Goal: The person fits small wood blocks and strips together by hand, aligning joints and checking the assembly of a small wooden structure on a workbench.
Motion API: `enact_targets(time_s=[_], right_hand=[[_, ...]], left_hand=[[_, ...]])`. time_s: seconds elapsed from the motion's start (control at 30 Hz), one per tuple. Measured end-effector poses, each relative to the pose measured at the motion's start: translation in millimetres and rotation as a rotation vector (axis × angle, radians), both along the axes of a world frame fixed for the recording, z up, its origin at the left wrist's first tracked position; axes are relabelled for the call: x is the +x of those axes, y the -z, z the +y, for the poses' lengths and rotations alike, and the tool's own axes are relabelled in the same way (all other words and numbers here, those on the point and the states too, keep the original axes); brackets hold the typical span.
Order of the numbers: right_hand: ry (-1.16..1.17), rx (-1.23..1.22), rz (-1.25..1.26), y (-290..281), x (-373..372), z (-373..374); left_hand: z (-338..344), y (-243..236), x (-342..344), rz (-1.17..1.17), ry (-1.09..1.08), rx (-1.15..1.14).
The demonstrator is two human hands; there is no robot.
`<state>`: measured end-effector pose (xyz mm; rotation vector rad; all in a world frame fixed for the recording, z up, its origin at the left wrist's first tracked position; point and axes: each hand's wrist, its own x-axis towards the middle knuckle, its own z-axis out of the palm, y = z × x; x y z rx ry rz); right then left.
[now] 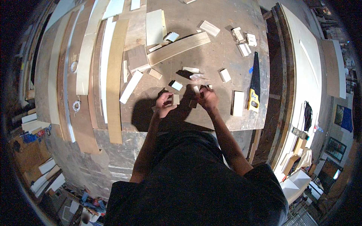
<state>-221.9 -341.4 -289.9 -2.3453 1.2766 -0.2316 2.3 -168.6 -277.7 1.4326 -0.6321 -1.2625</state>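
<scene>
My left hand [163, 106] is closed on a small wooden block [175, 99] just above the table near its front edge. To the right, my right hand [208, 99] has its fingers bent together beside a small pale wood piece [196, 90]. Shadow and the fingers hide whether that piece is gripped. Between and beyond the hands lies a white-topped block [175, 85]. Farther back are a clear, shiny item [196, 77] whose kind I cannot make out and a pale wood strip [190, 69].
A handsaw [254, 90] with a yellow handle lies at the table's right edge, beside a pale block [238, 103]. Long boards [117, 75] cover the left side. A wide plank [179, 49] and several small offcuts [243, 49] lie farther back.
</scene>
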Motion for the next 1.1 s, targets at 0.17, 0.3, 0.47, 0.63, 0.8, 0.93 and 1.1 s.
enact_targets(time_s=[0.17,0.3,0.47,0.63,0.8,0.93,1.1], right_hand=[[0.081,-0.001,-0.010,3.1,4.1,9.9],[-0.126,-0.049,-0.165,-5.8,-1.0,29.4],[-0.241,0.128,0.018,-9.5,-10.1,30.1],[-0.176,0.161,-0.016,-38.3,8.3,52.0],[-0.269,0.246,-0.321,-38.1,3.5,40.3],[-0.090,0.518,-0.540,-30.4,-0.6,39.6],[-0.094,0.862,-0.630,-81.1,17.3,44.8]], left_hand=[[8.0,11.6,-4.0,-0.005,-0.016,-0.069],[12.0,11.2,-6.5,-0.055,0.014,-0.018],[3.9,13.4,-8.6,-0.027,0.046,-0.077],[9.2,19.2,-13.9,-0.495,0.169,0.036],[12.2,12.2,-11.9,-0.739,0.237,0.098],[0.8,-50.6,-23.1,-1.312,0.228,0.060],[-12.1,-46.5,-18.3,-0.175,0.220,0.273]])
